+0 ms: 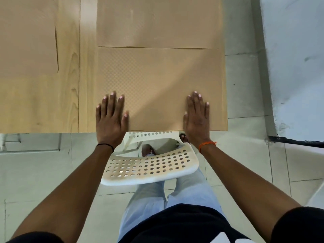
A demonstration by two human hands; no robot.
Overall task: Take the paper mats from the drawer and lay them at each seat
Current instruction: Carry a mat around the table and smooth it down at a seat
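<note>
A pale wooden table (43, 102) is filling the upper frame above a tiled floor (35, 172). The left hand (110, 120) and right hand (197, 118) are pressing flat, fingers straight, on the nearest paper mat (157, 85) at centre. Another mat (157, 23) is lying above it, a third (26, 41) at upper left. A white perforated chair (150, 165) is standing below the table edge.
</note>
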